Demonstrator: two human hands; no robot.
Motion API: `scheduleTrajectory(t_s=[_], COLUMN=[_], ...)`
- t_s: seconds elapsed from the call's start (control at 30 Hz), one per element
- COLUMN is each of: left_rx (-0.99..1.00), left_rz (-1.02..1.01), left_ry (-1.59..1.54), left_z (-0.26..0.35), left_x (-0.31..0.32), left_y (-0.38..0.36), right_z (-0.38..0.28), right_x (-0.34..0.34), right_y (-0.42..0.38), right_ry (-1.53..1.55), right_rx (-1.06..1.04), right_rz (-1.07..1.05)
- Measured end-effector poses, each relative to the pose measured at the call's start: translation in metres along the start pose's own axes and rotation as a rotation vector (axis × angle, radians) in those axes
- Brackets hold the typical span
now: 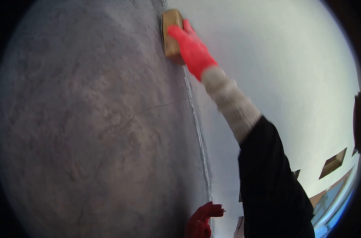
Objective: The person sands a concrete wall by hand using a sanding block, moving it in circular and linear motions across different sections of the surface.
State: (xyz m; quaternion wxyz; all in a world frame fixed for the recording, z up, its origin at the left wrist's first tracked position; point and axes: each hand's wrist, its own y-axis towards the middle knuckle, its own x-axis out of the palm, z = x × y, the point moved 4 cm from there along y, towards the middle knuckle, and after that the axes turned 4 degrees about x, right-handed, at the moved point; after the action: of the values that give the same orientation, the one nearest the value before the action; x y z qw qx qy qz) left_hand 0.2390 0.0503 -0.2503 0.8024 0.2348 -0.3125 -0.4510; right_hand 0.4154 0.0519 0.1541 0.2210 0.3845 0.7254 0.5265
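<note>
Up at twelve o'clock, the right hand (192, 49), in a red glove, clamps a wooden block (171, 35) flat against the grey wall (89, 119). At six o'clock, the left hand (202, 222) touches the wall's edge, fingers loosely curled, holding nothing.

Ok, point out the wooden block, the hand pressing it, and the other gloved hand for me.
wooden block (170, 33), head view, on its tan face left of the glove.
right hand (193, 49), head view, on the back of the red glove.
left hand (201, 222), head view, on the red glove's palm area at the bottom edge.
</note>
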Motion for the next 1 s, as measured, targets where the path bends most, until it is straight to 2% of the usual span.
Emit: scheduleTrajectory(t_s=[0.03,0.1,0.13,0.2,0.3,0.37,0.4,0.43,0.47,0.5,0.53,0.57,0.6,0.67,0.73,0.83,0.9,0.97,1.0], left_rx=[-0.008,-0.03,-0.002,0.016,0.013,0.184,0.175,0.274,0.365,0.344,0.363,0.381,0.38,0.402,0.42,0.427,0.425,0.424,0.427], left_rz=[0.004,0.003,-0.028,-0.038,-0.034,-0.126,-0.135,-0.13,-0.118,-0.116,-0.041,0.034,0.049,0.037,0.021,-0.009,-0.025,-0.06,-0.08], left_ry=[0.001,0.002,-0.124,-0.256,-0.299,-0.141,-0.15,-0.308,-0.464,-0.466,-0.402,-0.338,-0.291,-0.248,-0.206,-0.183,-0.171,-0.181,-0.188], left_z=[0.0,-0.003,-0.004,-0.005,-0.001,0.008,0.004,0.002,0.003,0.001,-0.001,-0.003,-0.002,0.003,0.006,0.009,0.009,0.01,0.014], left_x=[-0.001,-0.002,-0.002,0.002,0.008,0.011,0.011,0.008,0.003,0.002,-0.002,-0.005,-0.009,-0.014,-0.02,-0.022,-0.02,-0.015,-0.013], left_y=[0.0,-0.003,-0.003,-0.007,-0.004,0.002,0.005,0.006,0.003,-0.003,-0.011,-0.018,-0.028,-0.048,-0.067,-0.079,-0.078,-0.074,-0.071], right_z=[0.019,0.042,0.069,0.097,0.086,0.051,0.035,0.021,0.011,0.01,0.018,0.025,0.031,0.044,0.079,0.07,0.049,0.035,0.03], right_x=[-0.002,-0.015,-0.024,-0.034,-0.042,-0.03,-0.026,-0.019,-0.01,-0.005,-0.005,-0.008,-0.01,-0.012,-0.025,-0.028,-0.022,-0.015,-0.008], right_y=[-0.026,-0.116,-0.171,-0.27,-0.266,-0.197,-0.158,-0.127,-0.1,-0.087,-0.094,-0.104,-0.116,-0.182,-0.246,-0.24,-0.202,-0.147,-0.13], right_ry=[0.065,-0.162,-0.286,-0.283,-0.401,-0.427,-0.453,-0.475,-0.367,-0.259,-0.272,-0.311,-0.349,-0.274,-0.367,-0.353,-0.474,-0.222,-0.231], right_rx=[-0.074,-0.238,-0.33,-0.477,-0.461,-0.547,-0.62,-0.688,-0.523,-0.355,-0.336,-0.404,-0.469,-0.274,-0.362,-0.398,-0.43,-0.182,-0.183], right_rz=[-0.01,-0.083,-0.13,-0.228,-0.336,-0.296,-0.259,-0.221,-0.15,-0.079,-0.076,-0.029,0.009,-0.054,-0.105,-0.176,-0.167,-0.107,-0.103])
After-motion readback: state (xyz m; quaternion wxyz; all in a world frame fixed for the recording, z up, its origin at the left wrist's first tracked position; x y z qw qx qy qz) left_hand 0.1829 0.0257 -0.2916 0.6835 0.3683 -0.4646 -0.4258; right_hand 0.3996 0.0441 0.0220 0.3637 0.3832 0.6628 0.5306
